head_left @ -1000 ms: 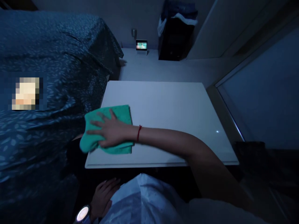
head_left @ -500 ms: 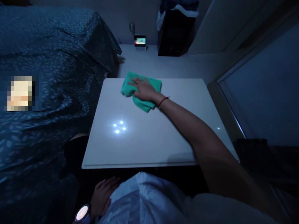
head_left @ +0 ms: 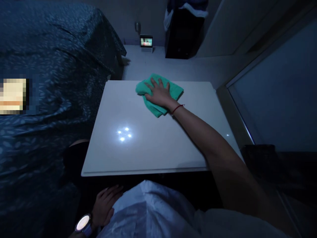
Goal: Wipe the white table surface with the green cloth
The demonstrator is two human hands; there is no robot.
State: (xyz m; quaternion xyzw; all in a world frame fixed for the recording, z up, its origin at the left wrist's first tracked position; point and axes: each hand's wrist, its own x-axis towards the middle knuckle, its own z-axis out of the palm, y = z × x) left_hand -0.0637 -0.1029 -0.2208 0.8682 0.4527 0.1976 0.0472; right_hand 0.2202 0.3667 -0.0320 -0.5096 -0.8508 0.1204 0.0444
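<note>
A bed under a dark blue leaf-print cover [head_left: 49, 99] fills the space to the left of the right hand [head_left: 159, 94], and a dark glass panel [head_left: 272, 99] stands off to that hand's right. Ahead of it, past a pale floor, are a black bin with a white liner [head_left: 183, 33] and a small lit screen [head_left: 146, 41], with a wall socket [head_left: 137, 26] above the screen. Under the hand lies a white tabletop [head_left: 116, 158], glossy enough to show a cluster of bright light reflections [head_left: 123, 134] between the two hands. A green microfiber cloth [head_left: 158, 89] sits bunched near the tabletop's far edge. The right hand presses down on it, open and fingers spread, not gripping it. The left hand [head_left: 106, 205] is below the table's near edge — relaxed, fingers loosely curved against pale fabric [head_left: 146, 211]. A wristwatch [head_left: 83, 223] circles that wrist, and a thin red thread [head_left: 177, 108] circles the right.
</note>
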